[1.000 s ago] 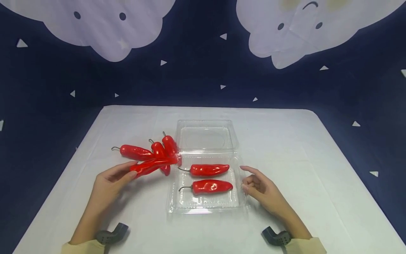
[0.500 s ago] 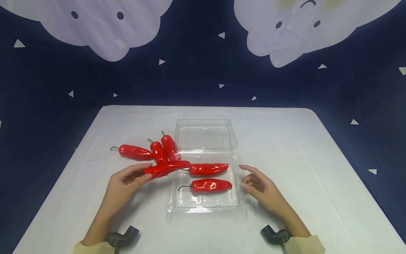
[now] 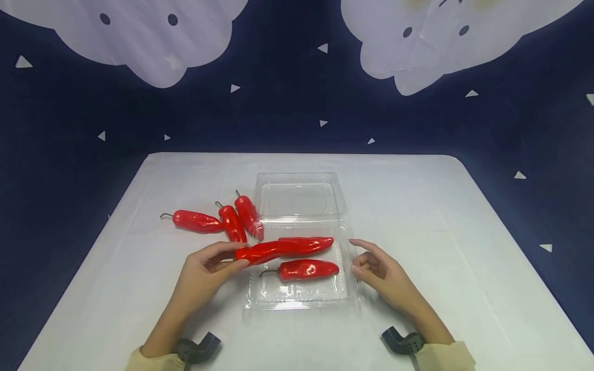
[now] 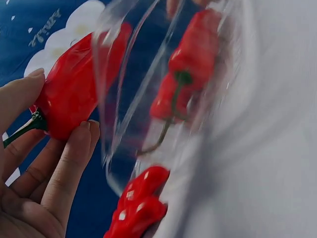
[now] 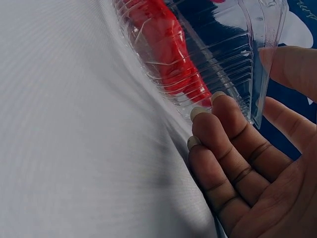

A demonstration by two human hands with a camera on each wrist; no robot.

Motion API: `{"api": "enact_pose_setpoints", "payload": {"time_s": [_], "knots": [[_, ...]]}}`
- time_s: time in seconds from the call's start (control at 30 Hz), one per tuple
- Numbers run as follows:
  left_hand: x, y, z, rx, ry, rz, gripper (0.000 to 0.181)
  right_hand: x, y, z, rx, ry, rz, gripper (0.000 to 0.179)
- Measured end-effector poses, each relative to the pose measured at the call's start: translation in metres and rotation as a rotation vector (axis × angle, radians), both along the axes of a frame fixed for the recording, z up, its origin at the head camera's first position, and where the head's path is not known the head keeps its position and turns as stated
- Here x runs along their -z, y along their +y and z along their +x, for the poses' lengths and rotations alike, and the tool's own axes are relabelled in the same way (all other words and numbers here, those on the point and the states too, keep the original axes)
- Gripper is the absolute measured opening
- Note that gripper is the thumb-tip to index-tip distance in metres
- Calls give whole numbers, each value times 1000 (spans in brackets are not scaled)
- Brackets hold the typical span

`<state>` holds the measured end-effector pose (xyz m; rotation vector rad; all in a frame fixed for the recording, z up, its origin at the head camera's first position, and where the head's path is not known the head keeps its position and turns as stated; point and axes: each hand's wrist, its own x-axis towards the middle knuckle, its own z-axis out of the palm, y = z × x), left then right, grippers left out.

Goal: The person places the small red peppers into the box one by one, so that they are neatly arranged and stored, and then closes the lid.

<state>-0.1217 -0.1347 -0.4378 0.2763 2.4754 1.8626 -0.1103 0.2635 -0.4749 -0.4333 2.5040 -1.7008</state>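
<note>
The left hand [image 3: 207,272] pinches a red pepper [image 3: 261,252] at its stem end, thumb opposed to fingers; the left wrist view shows the stem projecting back toward the palm. The right hand [image 3: 384,274] is positioned at the right rim of the clear container [image 3: 301,297], fingers partly curled; whether it grips the rim cannot be told.

Governing relation: the held pepper extends rightward from the left hand across the container's left edge, its long axis roughly left to right and its tip end angled slightly away from the person. The left hand is the nearer of the two hands; the right hand is on the opposite side of the container. The held pepper overlaps the far pepper [image 3: 313,245] in the head view; contact between them cannot be confirmed.

The near pepper [image 3: 308,269] lies in the base, stem to the left, nearly parallel to the held one. The lid [image 3: 299,198] is folded back on the far side.

Beyond the left hand, three loose peppers [image 3: 197,221] lie left of the container. The rightmost overlaps the container's edge in view. All rest on the white-covered desk [image 3: 417,206], before a dark-blue patterned cloth [image 3: 278,62].
</note>
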Motion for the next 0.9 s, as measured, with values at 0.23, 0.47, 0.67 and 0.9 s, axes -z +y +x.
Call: {"api": "enact_pose_setpoints", "payload": {"time_s": [0.23,0.47,0.67,0.9], "knots": [[0,28,0,141,114,37,40,-4,0,-1,4,5,16,57],[-2,47,3,203,120,32,40,-6,0,-2,2,13,18,57],[-1,57,6,240,203,-37,41,-6,1,-3,-9,5,7,57],[-2,68,15,297,307,-211,42,-3,0,1,-1,-5,9,56]]}}
